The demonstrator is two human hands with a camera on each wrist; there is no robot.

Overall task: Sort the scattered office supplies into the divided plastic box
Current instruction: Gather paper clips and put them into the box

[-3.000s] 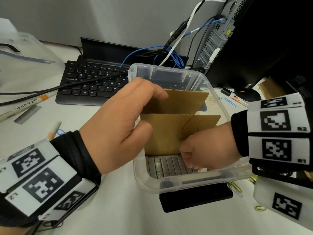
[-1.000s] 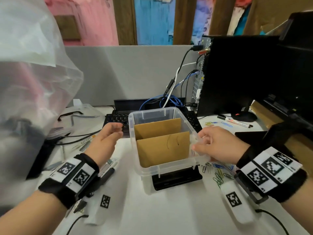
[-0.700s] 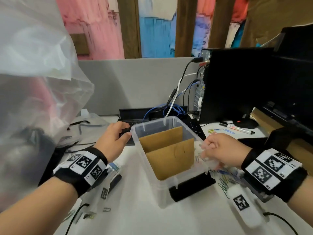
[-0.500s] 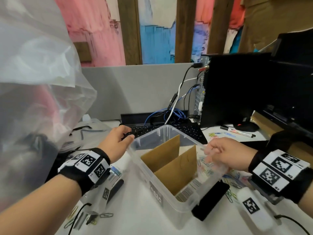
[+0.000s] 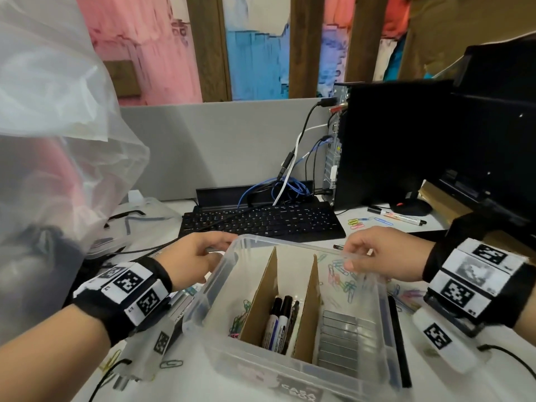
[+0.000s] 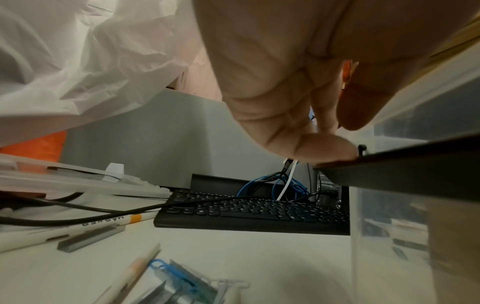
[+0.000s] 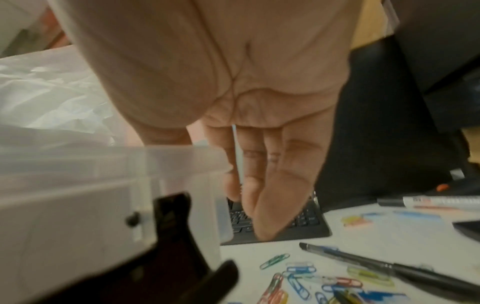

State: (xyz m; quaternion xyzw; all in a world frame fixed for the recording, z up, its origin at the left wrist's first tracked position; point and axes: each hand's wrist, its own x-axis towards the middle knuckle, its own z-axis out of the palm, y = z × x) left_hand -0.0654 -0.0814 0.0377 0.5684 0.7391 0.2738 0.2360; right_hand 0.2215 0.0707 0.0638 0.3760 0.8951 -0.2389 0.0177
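— What are your hands doing?

— My left hand (image 5: 193,261) grips the far left corner of the clear plastic box (image 5: 290,369), fingers curled over its rim. My right hand (image 5: 383,258) pinches the far right rim, thumb inside, fingers outside.

— And the box itself?

— It sits between my hands, tipped toward me. Two cardboard dividers (image 5: 259,291) split it into three. The compartment nearest my left hand holds coloured paper clips (image 5: 239,317), the middle one holds markers (image 5: 278,323), and the one nearest my right hand holds rows of staples (image 5: 342,338).

— Anything loose outside it?

— Under my right hand, more paper clips (image 7: 306,281) and a black pen (image 7: 389,269) lie on the white surface (image 5: 203,384). Below my left hand lie a staple strip (image 6: 91,238), a white marker (image 6: 78,226) and a blue clip (image 6: 161,265). Beyond both hands is a black keyboard (image 5: 261,221); further past my right hand, another marker (image 5: 397,216) beside a dark computer tower (image 5: 391,146).
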